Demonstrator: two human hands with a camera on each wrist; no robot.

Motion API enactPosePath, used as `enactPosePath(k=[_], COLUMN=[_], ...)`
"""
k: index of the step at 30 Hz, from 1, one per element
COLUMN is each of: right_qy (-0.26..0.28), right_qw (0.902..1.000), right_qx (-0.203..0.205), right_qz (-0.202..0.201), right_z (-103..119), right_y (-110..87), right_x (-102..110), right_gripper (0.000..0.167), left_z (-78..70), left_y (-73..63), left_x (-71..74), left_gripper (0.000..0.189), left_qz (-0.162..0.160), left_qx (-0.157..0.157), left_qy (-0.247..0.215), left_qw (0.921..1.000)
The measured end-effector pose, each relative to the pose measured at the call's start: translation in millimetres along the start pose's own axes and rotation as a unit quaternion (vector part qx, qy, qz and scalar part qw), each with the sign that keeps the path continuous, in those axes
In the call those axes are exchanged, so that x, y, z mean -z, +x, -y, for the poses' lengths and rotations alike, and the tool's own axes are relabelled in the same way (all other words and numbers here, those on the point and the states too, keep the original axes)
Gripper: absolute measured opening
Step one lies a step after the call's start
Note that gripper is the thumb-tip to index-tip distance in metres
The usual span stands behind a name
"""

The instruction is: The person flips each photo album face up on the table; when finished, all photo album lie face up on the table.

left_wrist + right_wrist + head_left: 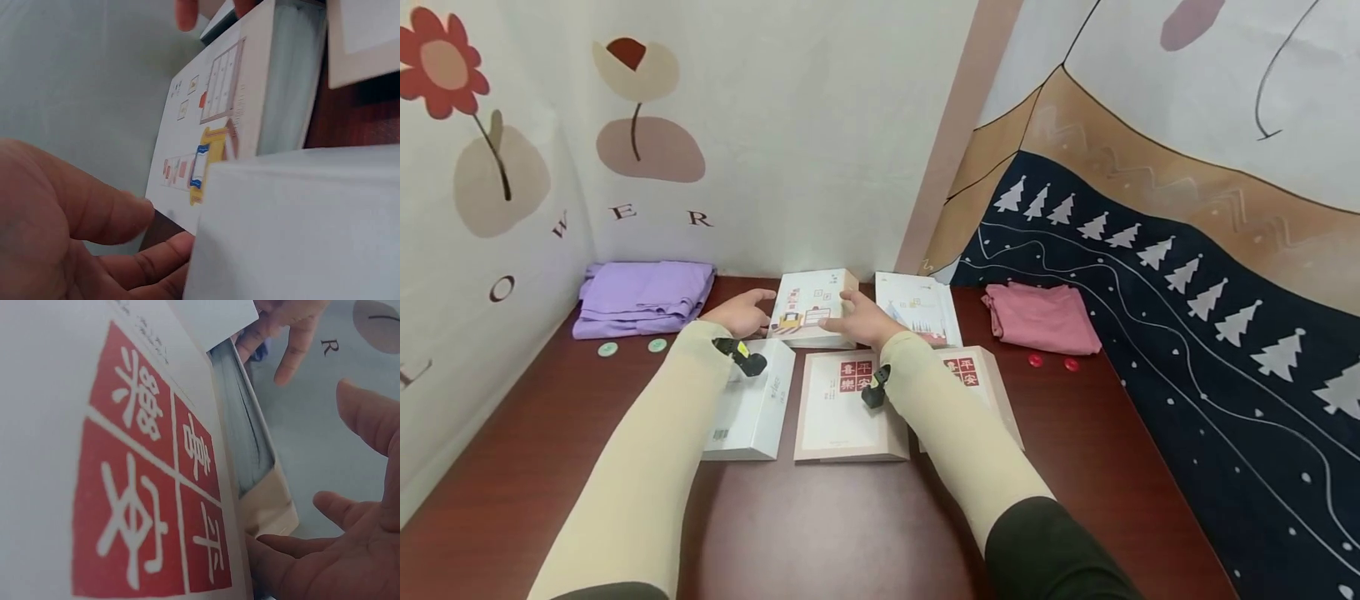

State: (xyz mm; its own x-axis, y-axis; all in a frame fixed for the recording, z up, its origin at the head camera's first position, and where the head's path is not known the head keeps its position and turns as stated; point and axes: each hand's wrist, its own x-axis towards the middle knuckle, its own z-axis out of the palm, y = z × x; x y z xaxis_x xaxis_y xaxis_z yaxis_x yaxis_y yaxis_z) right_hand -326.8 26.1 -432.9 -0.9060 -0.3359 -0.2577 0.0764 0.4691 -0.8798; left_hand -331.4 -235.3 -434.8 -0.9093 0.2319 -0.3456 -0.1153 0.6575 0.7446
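A white album point(811, 312) with a small printed scene on its cover lies in the back row between my hands. My left hand point(739, 314) is at its left edge, thumb straight and fingers low beside the corner in the left wrist view. At its right side, my right hand point(871, 322) spreads thumb and fingers, some over the cover. Greyish translucent page edges point(290, 81) show along the album's side. In front stand a plain white album point(760, 408), partly under my left forearm, and a cream-edged one with red characters point(842, 417).
Another album point(917, 304) lies at the back right, and a red-lettered one point(988, 383) is partly behind my right forearm. Folded purple cloth point(643, 296) and green discs point(657, 345) are at left, folded pink cloth point(1041, 317) and red discs point(1036, 360) at right.
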Motion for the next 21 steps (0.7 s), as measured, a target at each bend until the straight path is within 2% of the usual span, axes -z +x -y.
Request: enactPosePath(k=[6,11,16,21], right_qy=[-0.015,-0.005,0.007,0.003], right_qw=[0.9996,0.9998,0.9996,0.9995], right_qx=[-0.022,-0.013,-0.026,-0.03], right_qz=[-0.01,-0.015,-0.009,-0.003], right_z=[-1.5,-1.6,-1.5,0.3], right_y=[5.4,8.9,9.3,6.1], right_x=[-4.6,-6.0,-5.6,-3.4], right_gripper=[0.088,0.082,0.068,0.065], left_z=[-0.5,-3.8,-4.4,-8.5], left_y=[5.0,7.6,9.3,8.1], left_x=[-1.1,-0.7,-1.2,-2.9], left_gripper=[0.07,0.073,0.08,0.076], left_qz=[0.013,0.001,-0.013,-0.012], left_qx=[0.005,-0.001,-0.002,0.015], left_qy=[0.002,0.037,0.081,0.064], left_qw=[0.9999,0.9993,0.9966,0.9978])
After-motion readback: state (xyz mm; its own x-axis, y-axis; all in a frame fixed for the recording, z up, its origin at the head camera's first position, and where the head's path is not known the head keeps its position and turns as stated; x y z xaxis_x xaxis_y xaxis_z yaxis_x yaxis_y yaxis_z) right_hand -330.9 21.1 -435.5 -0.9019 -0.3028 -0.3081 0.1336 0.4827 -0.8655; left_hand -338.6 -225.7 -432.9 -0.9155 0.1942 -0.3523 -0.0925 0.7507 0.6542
